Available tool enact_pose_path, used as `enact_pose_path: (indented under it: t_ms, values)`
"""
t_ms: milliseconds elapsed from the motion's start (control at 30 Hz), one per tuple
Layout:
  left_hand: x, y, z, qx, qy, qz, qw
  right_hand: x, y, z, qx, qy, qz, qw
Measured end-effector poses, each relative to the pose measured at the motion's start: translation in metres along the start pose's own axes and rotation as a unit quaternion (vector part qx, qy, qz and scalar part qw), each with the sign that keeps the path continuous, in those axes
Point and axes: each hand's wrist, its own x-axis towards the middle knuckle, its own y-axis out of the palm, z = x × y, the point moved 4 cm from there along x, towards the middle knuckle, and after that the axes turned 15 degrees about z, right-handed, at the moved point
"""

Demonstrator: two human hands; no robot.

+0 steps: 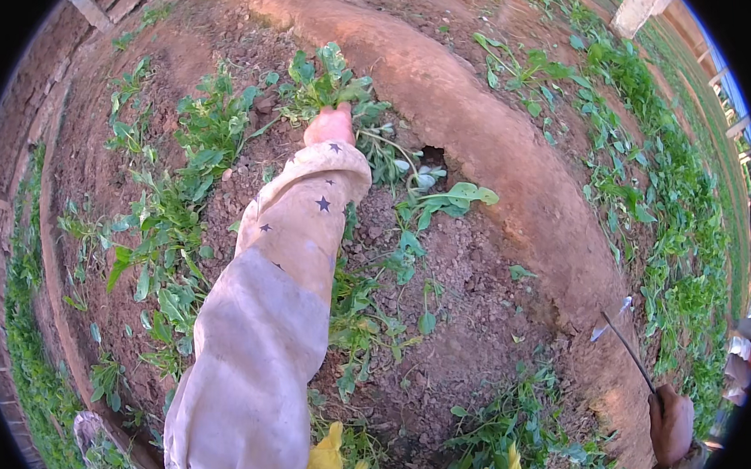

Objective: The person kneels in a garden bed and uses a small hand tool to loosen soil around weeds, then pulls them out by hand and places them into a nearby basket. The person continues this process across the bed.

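Observation:
My left hand (330,126) reaches far forward, its star-patterned sleeve crossing the middle of the view. Its fingers are closed around the base of a leafy green plant (324,83); leaves partly hide the fingertips. At the lower right, my right hand (671,426) grips a thin dark tool (631,351) whose far end lies over the soil ridge. A shiny piece shows beside that end, but its shape is unclear. Small plants with pale leaf undersides (427,178) lie just right of my left hand.
A raised earth ridge (526,161) curves along the right of the bed. Leafy rows (195,136) grow left of my arm, with more greens (677,216) beyond the ridge. A concrete post (642,2) stands at upper right. Yellow cloth (331,463) shows at the bottom.

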Motion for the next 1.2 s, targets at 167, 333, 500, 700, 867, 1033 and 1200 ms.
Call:
enact_pose_path:
  t_ms: [167,333,500,700,867,1033,1200]
  values:
    - [-0.005,-0.026,0.017,-0.02,0.019,-0.04,0.999,-0.002,-0.004,0.0,0.008,-0.001,0.006,1.0]
    - [-0.03,-0.023,0.038,-0.292,0.108,0.013,0.95,-0.002,-0.001,0.003,0.011,-0.016,0.001,1.0]
    - [-0.077,-0.051,0.075,-0.526,0.317,0.014,0.789,-0.001,0.003,-0.003,0.001,-0.033,0.022,0.999]
    - [-0.144,-0.097,0.155,-0.384,0.006,0.058,0.922,-0.005,0.005,-0.004,0.0,-0.078,-0.038,0.996]
    - [-0.184,-0.091,0.178,-0.405,-0.018,0.127,0.905,-0.004,0.018,-0.028,-0.018,-0.066,-0.021,0.997]
    - [-0.201,-0.09,0.192,-0.484,-0.056,0.07,0.871,-0.005,0.019,-0.022,-0.019,-0.094,-0.068,0.993]
    - [-0.192,-0.088,0.203,-0.45,-0.052,0.021,0.891,-0.003,0.019,-0.021,-0.04,-0.088,-0.073,0.993]
